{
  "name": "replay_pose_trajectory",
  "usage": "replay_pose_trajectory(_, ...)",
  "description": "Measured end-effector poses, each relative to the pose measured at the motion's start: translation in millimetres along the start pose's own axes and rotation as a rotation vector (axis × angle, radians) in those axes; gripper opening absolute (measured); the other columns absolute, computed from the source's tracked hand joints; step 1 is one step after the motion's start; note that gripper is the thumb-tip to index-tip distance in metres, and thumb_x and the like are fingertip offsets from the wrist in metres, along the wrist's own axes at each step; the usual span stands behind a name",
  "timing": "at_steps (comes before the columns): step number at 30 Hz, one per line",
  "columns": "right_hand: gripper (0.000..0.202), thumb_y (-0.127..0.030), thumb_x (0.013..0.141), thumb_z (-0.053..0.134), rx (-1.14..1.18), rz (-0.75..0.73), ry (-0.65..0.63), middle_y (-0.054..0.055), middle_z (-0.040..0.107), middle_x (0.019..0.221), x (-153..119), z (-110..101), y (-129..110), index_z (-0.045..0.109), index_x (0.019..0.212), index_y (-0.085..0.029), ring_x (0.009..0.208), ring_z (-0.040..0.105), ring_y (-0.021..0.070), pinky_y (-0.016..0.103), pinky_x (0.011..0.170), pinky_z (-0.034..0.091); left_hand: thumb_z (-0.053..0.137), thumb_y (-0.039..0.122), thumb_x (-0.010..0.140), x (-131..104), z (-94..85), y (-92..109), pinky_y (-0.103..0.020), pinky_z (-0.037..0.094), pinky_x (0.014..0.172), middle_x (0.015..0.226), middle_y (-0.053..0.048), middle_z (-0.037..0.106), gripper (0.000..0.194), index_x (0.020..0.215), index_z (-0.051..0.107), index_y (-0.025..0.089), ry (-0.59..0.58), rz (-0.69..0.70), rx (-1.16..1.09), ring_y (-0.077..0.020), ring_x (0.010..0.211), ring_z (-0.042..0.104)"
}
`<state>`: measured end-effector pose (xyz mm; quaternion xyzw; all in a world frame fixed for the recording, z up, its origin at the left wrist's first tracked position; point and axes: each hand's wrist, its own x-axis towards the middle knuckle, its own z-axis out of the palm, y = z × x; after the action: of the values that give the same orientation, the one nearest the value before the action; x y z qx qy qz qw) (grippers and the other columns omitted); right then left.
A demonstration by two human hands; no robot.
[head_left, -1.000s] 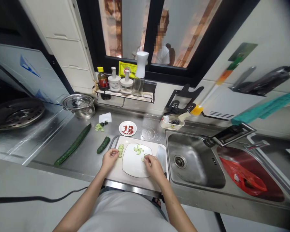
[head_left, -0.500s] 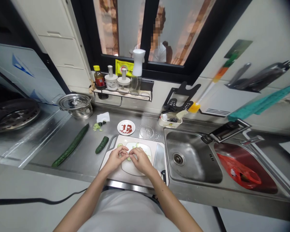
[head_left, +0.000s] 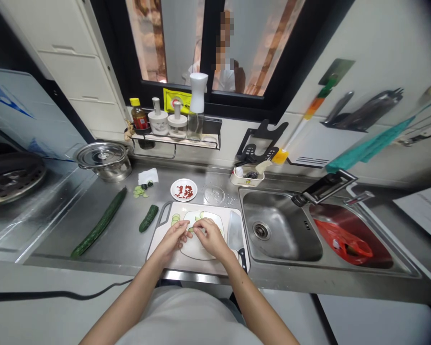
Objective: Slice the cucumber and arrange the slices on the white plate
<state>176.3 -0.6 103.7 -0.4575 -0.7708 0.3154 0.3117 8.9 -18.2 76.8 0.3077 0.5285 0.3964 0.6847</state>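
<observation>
Over a white plate (head_left: 197, 251) on the cutting board (head_left: 172, 266), my left hand (head_left: 174, 238) and my right hand (head_left: 210, 236) meet at the fingertips, both closed around a small cucumber slice (head_left: 191, 229). Pale green slices lie on the plate's far part, partly covered by my right hand. More cucumber slices (head_left: 175, 218) rest on the board beyond my left hand. A knife (head_left: 234, 232) lies flat at the board's right side. Left of the board are a short cucumber piece (head_left: 148, 218) and a long cucumber (head_left: 99, 223).
A small dish (head_left: 184, 197) of red bits sits behind the board, scraps (head_left: 141, 191) and a lidded pot (head_left: 104, 160) to its left. The sink (head_left: 283, 235) is at the right, with a red bag (head_left: 345, 244) beyond. Seasoning jars stand on a rack (head_left: 179, 140).
The view has shifted slightly. My left hand has drawn back a little toward me and left, uncovering more slices on the board. Both hands stay close together over the plate.
</observation>
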Motion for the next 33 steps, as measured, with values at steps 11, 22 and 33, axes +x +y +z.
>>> replay_pose_trajectory(11, 0.011, -0.020, 0.090, 0.052, -0.069, -0.057, -0.019, 0.004, 0.063, 0.093, -5.8, -10.4, 7.0, 0.063, 0.091, -0.020, 0.093, 0.053, 0.0179, 0.032, 0.086, 0.040, 0.076, 0.032, 0.066, 4.9, 9.0, 8.0, -0.014, 0.032, 0.049, 0.070, 0.004, 0.056, 0.056, 0.118, 0.057, 0.021, -0.042, -0.034, -0.130, -0.0051, 0.058, 0.050)
replay_pose_trajectory(22, 0.010, -0.021, 0.089, 0.052, -0.171, -0.110, -0.006, 0.006, 0.061, 0.090, -6.7, -8.3, 10.4, 0.061, 0.088, -0.020, 0.089, 0.052, 0.0193, 0.033, 0.082, 0.041, 0.080, 0.042, 0.055, 11.4, 14.7, 12.5, -0.021, 0.039, 0.059, 0.069, 0.000, 0.063, 0.066, 0.111, 0.058, 0.015, 0.029, 0.169, 0.056, -0.0118, 0.062, 0.058)
replay_pose_trajectory(33, 0.011, -0.018, 0.084, 0.053, -0.055, -0.008, -0.048, 0.002, 0.060, 0.077, -2.0, -5.1, 17.3, 0.059, 0.075, -0.019, 0.079, 0.052, 0.0155, 0.028, 0.075, 0.040, 0.075, 0.033, 0.063, 18.1, 15.7, 0.9, -0.025, 0.043, 0.071, 0.070, 0.002, 0.065, 0.050, 0.106, 0.055, 0.017, 0.022, 0.325, 0.100, -0.0129, 0.069, 0.062)
